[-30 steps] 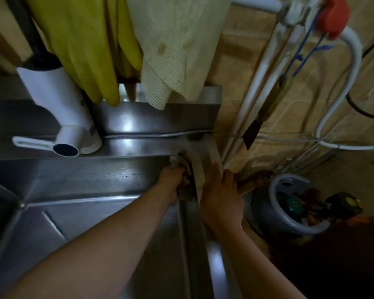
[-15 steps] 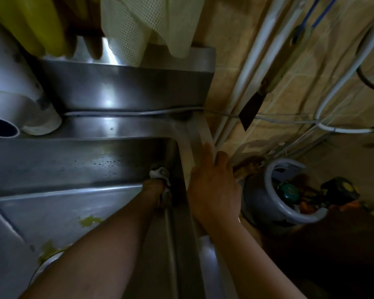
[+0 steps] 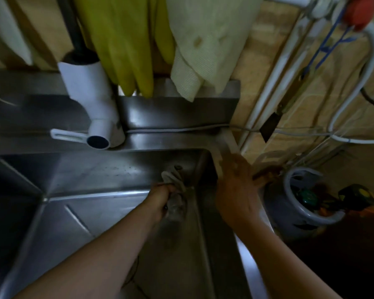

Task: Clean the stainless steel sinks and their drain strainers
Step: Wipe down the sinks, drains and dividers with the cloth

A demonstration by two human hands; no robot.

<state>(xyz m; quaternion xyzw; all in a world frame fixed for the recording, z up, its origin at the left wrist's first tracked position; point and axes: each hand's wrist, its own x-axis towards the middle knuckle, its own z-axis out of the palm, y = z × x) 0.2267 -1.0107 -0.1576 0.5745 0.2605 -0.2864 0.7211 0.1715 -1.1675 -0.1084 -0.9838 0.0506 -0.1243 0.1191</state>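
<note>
The stainless steel sink (image 3: 99, 173) fills the lower left of the head view. My left hand (image 3: 161, 196) is inside it at the far right corner and grips a grey cloth (image 3: 174, 190) pressed against the right inner wall. My right hand (image 3: 238, 186) lies flat on the sink's right rim (image 3: 226, 139), fingers straight and blurred. No drain strainer shows in this view.
A white faucet (image 3: 91, 104) stands on the back ledge. Yellow rubber gloves (image 3: 125, 39) and a pale mesh cloth (image 3: 209, 39) hang over it. White pipes (image 3: 276, 83) run down the tiled wall. A grey gas cylinder (image 3: 300, 203) sits low at the right.
The camera tilted up again, so the faucet and the hanging gloves are back in view. My left hand with the cloth stays low on the sink's right inner wall; my right hand stays on the rim.
</note>
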